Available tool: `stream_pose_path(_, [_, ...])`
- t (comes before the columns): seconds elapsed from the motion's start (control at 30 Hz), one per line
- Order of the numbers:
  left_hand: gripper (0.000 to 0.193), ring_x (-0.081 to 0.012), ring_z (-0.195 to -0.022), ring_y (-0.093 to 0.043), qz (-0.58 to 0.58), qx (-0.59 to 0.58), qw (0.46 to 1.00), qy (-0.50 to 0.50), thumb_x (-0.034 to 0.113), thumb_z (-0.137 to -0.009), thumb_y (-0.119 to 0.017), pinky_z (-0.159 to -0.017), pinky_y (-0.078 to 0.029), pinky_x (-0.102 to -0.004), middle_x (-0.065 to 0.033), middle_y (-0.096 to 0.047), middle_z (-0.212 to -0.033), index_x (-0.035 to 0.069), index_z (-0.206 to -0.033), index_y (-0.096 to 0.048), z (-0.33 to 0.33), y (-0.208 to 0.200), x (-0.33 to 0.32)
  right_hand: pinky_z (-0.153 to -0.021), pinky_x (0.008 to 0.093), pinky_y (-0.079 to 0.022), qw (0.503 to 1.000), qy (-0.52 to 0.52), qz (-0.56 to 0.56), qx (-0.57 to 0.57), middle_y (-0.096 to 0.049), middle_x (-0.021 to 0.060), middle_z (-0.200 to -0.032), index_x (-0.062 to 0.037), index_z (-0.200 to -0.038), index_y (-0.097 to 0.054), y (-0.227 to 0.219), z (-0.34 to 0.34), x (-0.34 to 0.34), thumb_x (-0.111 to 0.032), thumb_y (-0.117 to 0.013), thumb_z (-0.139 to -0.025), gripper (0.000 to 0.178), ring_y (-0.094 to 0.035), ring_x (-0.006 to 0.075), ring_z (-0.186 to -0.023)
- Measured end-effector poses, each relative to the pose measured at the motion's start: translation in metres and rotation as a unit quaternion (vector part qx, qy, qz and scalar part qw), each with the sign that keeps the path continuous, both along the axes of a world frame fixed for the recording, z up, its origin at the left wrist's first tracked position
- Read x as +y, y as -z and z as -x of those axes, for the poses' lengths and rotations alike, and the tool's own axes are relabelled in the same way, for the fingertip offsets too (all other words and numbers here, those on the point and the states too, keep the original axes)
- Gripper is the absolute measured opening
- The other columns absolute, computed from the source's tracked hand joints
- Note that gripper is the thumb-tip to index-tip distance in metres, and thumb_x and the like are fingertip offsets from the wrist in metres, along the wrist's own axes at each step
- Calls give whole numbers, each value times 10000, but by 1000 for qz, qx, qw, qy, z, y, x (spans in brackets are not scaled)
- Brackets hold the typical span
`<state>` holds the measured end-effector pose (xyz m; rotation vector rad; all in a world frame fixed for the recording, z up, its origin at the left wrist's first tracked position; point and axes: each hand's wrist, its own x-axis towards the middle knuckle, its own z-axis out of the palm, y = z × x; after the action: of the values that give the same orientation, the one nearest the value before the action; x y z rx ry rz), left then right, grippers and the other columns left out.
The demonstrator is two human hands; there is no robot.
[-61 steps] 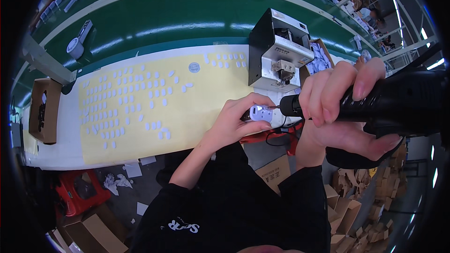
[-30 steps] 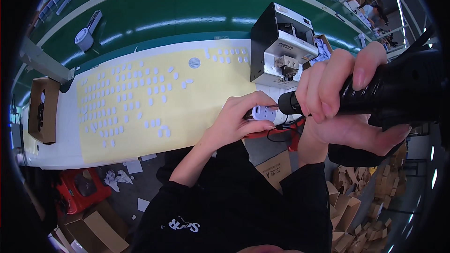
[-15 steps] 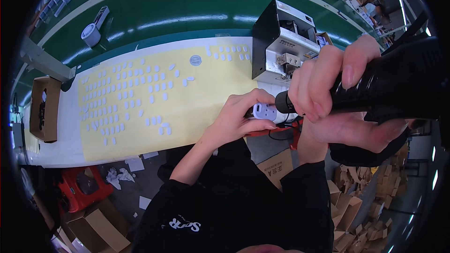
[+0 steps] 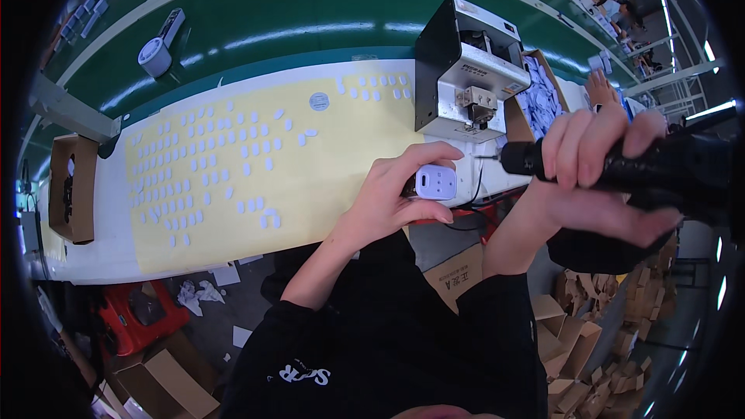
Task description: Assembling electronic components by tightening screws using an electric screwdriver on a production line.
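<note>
My left hand [image 4: 396,190] holds a small white plastic plug-shaped part [image 4: 435,182] over the table's front edge. My right hand [image 4: 601,167] grips a black electric screwdriver [image 4: 660,167] held level, its thin bit pointing left toward the grey screw feeder machine [image 4: 466,70], a short way right of the white part. The bit tip is apart from the part.
A yellow mat [image 4: 256,171] on the white table holds several small white pieces. A green conveyor belt [image 4: 272,23] behind carries a tape roll [image 4: 154,57]. A cardboard box [image 4: 71,186] sits at left, another [image 4: 535,93] beside the machine. Cartons lie on the floor.
The screwdriver has drawn back to the right, off the white part, and the part's face is now uncovered. The tape roll on the belt has drifted right.
</note>
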<state>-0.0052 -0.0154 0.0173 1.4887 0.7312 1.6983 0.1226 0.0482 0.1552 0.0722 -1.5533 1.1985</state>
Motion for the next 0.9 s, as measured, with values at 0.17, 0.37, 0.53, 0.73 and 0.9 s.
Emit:
stream_pose_path(0.17, [505,-192,-779,-609,-32,-6,999,26,382,-696,-736,-671,-464,-277,-78,-628,-840,51,-1028,-549,2,9,3,-354,253,-337,982,184,49,6,-419,57,-550,-46,-900,-403,38,-9,47,-635,-447,-814,596,-370,121,-372])
stream_pose_path(0.37, [397,-242,-807,-626,-67,-9,997,35,218,-676,-767,-661,-486,-291,-85,-635,-907,55,-976,-564,3,13,7,-377,245,-358,957,279,78,17,-441,64,-539,-38,-847,-433,60,-8,69,-532,-477,-840,496,-399,120,-387])
stream_pose_path(0.53, [372,-244,-798,-625,-51,-15,998,40,218,-688,-760,-648,-484,-290,-90,-634,-894,55,-959,-562,2,13,6,-419,235,-330,946,308,80,-61,-410,38,-575,-66,-881,-419,64,-6,72,-554,-419,-858,488,-375,103,-420])
stream_pose_path(0.73, [361,-240,-786,-625,-51,-21,998,40,214,-700,-754,-643,-482,-286,-92,-634,-891,58,-961,-562,1,12,7,-399,236,-350,952,287,90,-51,-442,55,-550,-41,-857,-445,64,-6,85,-472,-429,-882,432,-399,109,-402])
stream_pose_path(0.9, [351,-240,-778,-624,-44,-22,998,43,204,-706,-750,-645,-482,-288,-92,-632,-886,57,-960,-558,1,12,6,-388,239,-353,954,275,117,-30,-446,61,-540,-33,-846,-451,66,-10,85,-461,-432,-882,430,-401,109,-391])
